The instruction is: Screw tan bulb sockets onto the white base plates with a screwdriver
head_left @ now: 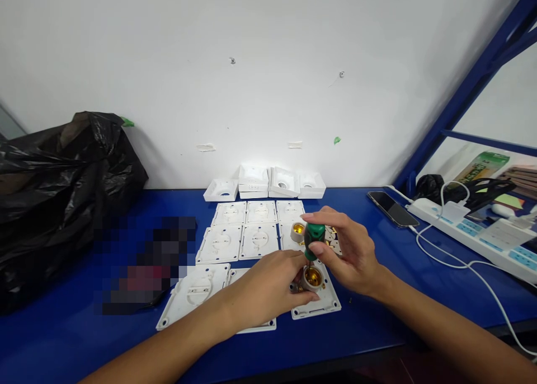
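Screwdriver [314,239], held almost upright in the right hand [351,251], calls for steady pressure down its own line. The index finger over the green cap should bear down while the thumb rolls the handle, and the left hand [272,286] should keep the lamp socket [312,279] from twisting on its white plate [329,307]. Leaning the shaft against the socket's rim would probably make the tip slip; whether it sits in a screw head cannot be seen.

The socket, gold-lined and open upward, lies right of centre in the lower part of the frame, directly below the right hand's fingers, which pinch the handle between thumb and index. The left fingers close around the socket's left side, thumb along its near edge; their far tips are partly hidden. The plate rests on the blue surface [356,345], and a second socket [298,232] stands just beyond, apart from both hands.
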{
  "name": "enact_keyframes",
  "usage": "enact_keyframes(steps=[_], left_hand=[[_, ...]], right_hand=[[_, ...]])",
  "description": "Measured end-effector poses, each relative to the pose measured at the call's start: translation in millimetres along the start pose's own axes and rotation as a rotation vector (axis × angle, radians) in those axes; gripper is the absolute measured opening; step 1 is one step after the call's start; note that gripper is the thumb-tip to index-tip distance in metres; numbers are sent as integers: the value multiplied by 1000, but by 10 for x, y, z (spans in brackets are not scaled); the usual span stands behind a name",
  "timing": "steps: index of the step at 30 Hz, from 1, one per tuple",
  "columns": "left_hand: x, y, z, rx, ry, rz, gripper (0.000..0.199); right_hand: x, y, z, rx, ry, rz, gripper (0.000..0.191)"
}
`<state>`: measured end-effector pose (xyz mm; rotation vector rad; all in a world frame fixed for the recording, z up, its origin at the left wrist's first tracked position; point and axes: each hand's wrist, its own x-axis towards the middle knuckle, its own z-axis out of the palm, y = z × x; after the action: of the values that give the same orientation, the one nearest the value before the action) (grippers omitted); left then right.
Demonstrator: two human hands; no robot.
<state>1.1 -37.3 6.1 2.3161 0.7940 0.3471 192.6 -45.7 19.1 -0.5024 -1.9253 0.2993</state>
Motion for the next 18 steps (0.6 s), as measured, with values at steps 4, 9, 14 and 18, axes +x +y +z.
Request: enact_keyframes(steps=[4, 9, 14, 18], left_hand=[[5, -22, 22, 19, -5, -7, 22], [2, -8, 2, 10, -3, 0, 23], [-1, -4, 3, 10, 5, 2, 23], [2, -29, 31, 18, 5, 1, 23]], right_hand=[[1, -32, -5, 75, -32, 55, 47], [-16, -4, 24, 44, 55, 35, 48], [-29, 15, 21, 64, 38, 15, 48], [-42, 2, 12, 96, 10, 68, 44]])
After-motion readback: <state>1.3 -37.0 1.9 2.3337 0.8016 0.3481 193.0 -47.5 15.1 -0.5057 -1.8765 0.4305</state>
